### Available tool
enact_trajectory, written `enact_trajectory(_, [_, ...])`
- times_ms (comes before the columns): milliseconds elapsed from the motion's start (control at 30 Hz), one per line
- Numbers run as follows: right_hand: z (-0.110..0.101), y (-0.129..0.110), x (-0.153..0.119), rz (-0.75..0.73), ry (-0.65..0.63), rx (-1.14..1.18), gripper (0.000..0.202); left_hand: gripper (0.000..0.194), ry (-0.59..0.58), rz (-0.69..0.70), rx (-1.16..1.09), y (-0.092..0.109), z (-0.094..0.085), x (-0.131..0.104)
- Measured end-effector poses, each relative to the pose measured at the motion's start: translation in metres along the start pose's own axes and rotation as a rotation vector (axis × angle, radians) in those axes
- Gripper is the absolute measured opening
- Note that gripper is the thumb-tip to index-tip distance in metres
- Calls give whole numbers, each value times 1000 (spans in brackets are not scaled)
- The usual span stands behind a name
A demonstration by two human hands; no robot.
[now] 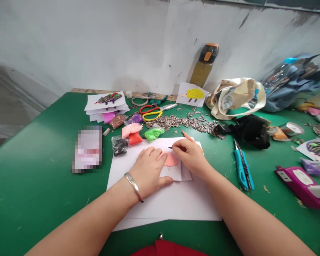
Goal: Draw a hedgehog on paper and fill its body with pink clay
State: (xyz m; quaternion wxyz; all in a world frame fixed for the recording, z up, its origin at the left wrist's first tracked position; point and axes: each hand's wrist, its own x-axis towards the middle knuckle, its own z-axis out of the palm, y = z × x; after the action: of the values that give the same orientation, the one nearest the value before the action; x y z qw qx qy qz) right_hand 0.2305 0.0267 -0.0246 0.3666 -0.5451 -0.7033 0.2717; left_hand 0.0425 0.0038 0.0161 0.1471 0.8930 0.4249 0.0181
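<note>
A pinkish-orange clay shape (171, 159) lies on a small folded white paper (176, 174), on top of larger white sheets (160, 206). My left hand (151, 172) rests flat over the left part of the small paper, fingers spread and partly covering the shape. Above the shape's right side, my right hand (189, 154) pinches a small dark pointed piece (170, 147) that looks like a sunflower seed. An orange pencil (187, 136) shows behind that hand, partly hidden. Sunflower seeds (168, 122) lie in a loose pile beyond the sheets.
Bags of coloured clay (132, 130) sit past the sheets. Scissors (156, 111), a yellow hedgehog drawing (192, 95) and a bottle (204, 65) stand farther back. On the right are a teal utility knife (243, 167), a black bag (252, 131) and a purple case (304, 185). A blurred-out rectangle (87, 149) lies left.
</note>
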Motion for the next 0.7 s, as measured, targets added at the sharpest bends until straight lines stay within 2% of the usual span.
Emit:
enact_trajectory(200, [-2,-1,2,-18,15,4,16,57,13,43,-56,-4,-3,-1])
enact_trajectory(333, [-2,0,4,-24,3,-9,16,41,35,52,-109,-8,-7,-1])
enact_trajectory(500, [-2,1,3,-34,19,-42,16,33,12,20,-121,-13,-12,0])
enact_trajectory(700, [-2,3,2,24,29,-12,13,23,-10,-16,-19,-29,-18,-2])
